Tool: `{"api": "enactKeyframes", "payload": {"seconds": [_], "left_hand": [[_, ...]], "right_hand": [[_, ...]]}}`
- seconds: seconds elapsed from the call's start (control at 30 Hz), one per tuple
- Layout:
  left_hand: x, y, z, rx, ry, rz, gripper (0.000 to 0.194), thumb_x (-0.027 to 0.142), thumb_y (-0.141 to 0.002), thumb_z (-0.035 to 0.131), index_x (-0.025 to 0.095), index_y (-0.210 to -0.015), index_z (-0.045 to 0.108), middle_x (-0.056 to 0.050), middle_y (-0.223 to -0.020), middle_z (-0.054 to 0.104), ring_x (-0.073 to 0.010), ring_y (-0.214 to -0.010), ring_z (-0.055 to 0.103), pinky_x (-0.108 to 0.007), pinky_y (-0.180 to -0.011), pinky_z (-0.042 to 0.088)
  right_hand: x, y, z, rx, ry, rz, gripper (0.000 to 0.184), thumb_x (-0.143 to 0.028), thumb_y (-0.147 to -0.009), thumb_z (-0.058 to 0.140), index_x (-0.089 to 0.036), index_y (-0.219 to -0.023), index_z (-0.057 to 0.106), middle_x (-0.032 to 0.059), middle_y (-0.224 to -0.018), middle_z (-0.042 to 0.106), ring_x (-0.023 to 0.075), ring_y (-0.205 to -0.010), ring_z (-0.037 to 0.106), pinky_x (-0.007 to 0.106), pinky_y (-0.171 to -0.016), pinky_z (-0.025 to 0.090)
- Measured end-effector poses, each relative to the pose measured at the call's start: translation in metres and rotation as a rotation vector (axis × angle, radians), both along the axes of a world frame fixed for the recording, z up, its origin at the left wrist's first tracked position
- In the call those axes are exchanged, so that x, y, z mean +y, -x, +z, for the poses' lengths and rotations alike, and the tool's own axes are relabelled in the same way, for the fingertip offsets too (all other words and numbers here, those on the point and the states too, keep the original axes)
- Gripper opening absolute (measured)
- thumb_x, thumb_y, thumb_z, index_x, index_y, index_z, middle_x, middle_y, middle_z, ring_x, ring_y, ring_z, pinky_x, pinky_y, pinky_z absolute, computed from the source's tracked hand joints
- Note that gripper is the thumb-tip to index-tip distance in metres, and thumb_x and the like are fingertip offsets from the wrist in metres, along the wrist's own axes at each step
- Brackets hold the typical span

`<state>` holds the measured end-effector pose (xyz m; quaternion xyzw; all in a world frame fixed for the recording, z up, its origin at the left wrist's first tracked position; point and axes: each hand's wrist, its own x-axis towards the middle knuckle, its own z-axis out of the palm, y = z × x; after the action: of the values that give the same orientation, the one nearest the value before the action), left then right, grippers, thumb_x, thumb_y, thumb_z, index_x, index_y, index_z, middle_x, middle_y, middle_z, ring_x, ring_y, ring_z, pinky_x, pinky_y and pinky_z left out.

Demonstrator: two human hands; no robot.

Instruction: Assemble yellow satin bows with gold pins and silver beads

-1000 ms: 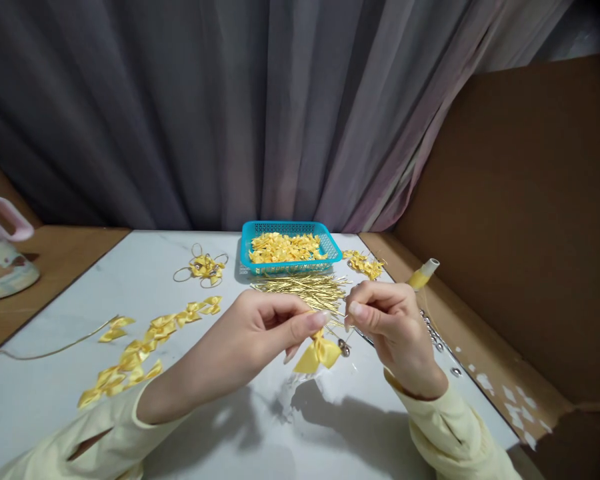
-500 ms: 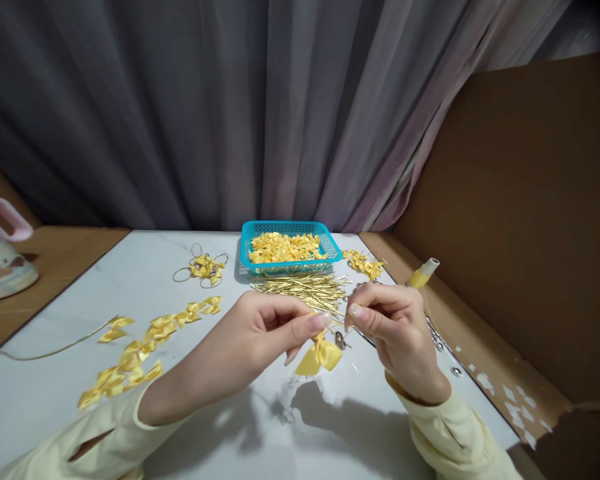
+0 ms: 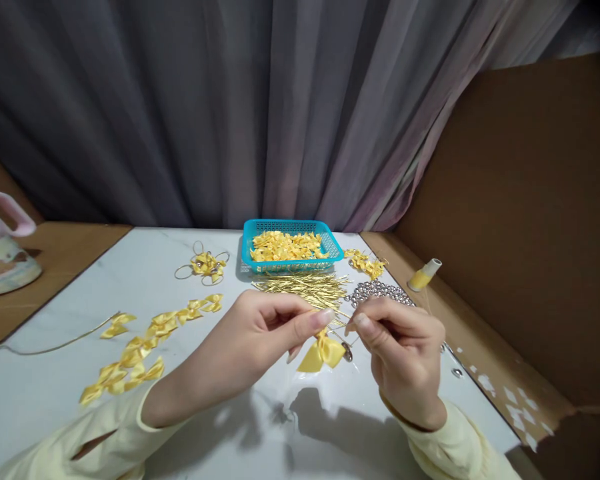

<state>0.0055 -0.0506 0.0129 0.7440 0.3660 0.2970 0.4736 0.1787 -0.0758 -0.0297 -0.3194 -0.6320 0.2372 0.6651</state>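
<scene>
My left hand (image 3: 265, 340) is closed in a pinch at the top of a yellow satin ribbon bow (image 3: 322, 354), which hangs below the thumb above the white table. My right hand (image 3: 405, 350) is closed, thumb against fingers, on a thin gold tie (image 3: 341, 317) that runs across from the bow. Between the hands, beside the bow, hangs a small silver bead (image 3: 347, 352). How the tie and bead join at the bow is hidden by my left fingertips. Just beyond my hands lies a heap of gold ties (image 3: 305, 289).
A blue basket (image 3: 293, 268) of yellow bows stands at the back. Silver beads (image 3: 380, 292) lie heaped at right, near a yellow-and-white tube (image 3: 424, 275). Loose bows (image 3: 139, 351) line the left, with a gathered bow cluster (image 3: 209, 267) behind. A mug (image 3: 5, 263) sits far left.
My right hand has moved slightly down and inward, uncovering the bead heap behind it. The left hand keeps its pinch; the bow and hanging bead have shifted slightly right.
</scene>
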Motion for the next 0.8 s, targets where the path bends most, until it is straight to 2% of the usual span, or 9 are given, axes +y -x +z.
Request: {"api": "enactKeyframes", "payload": {"seconds": [0.17, 0.47, 0.67, 0.8], "left_hand": [[-0.002, -0.002, -0.001, -0.041, -0.074, 0.015, 0.036, 0.032, -0.086, 0.052, 0.015, -0.055, 0.05, 0.006, -0.051, 0.037, -0.0065, -0.049, 0.035, -0.018, -0.045, 0.029], [-0.004, -0.001, -0.003, 0.011, -0.156, 0.001, 0.035, 0.028, -0.086, 0.053, 0.015, -0.054, 0.05, 0.007, -0.05, 0.039, -0.0057, -0.048, 0.037, -0.017, -0.046, 0.03], [-0.002, -0.004, 0.0, -0.032, -0.151, -0.029, 0.035, 0.023, -0.085, 0.053, 0.015, -0.052, 0.046, 0.007, -0.049, 0.036, -0.0057, -0.048, 0.034, -0.017, -0.046, 0.029], [-0.001, -0.002, 0.001, -0.018, -0.124, -0.038, 0.036, 0.026, -0.086, 0.052, 0.014, -0.052, 0.047, 0.006, -0.049, 0.037, -0.0065, -0.048, 0.034, -0.019, -0.046, 0.028]], "right_hand": [[-0.005, 0.004, -0.003, -0.014, -0.08, -0.096, 0.02, -0.007, -0.081, 0.056, -0.018, -0.065, 0.06, -0.0035, -0.052, 0.051, 0.0076, -0.046, 0.044, 0.022, -0.045, 0.032], [0.002, -0.005, 0.002, -0.02, 0.054, 0.095, 0.017, -0.013, -0.081, 0.059, -0.019, -0.065, 0.062, -0.0038, -0.052, 0.052, 0.0074, -0.044, 0.045, 0.022, -0.042, 0.031], [0.001, 0.003, 0.001, -0.067, 0.034, 0.141, 0.02, -0.012, -0.08, 0.058, -0.019, -0.062, 0.062, -0.0031, -0.049, 0.051, 0.0088, -0.042, 0.044, 0.023, -0.042, 0.032], [0.003, 0.007, -0.001, -0.071, 0.057, 0.183, 0.019, -0.014, -0.08, 0.06, -0.018, -0.062, 0.063, -0.0025, -0.05, 0.053, 0.009, -0.043, 0.044, 0.022, -0.042, 0.032]]}}
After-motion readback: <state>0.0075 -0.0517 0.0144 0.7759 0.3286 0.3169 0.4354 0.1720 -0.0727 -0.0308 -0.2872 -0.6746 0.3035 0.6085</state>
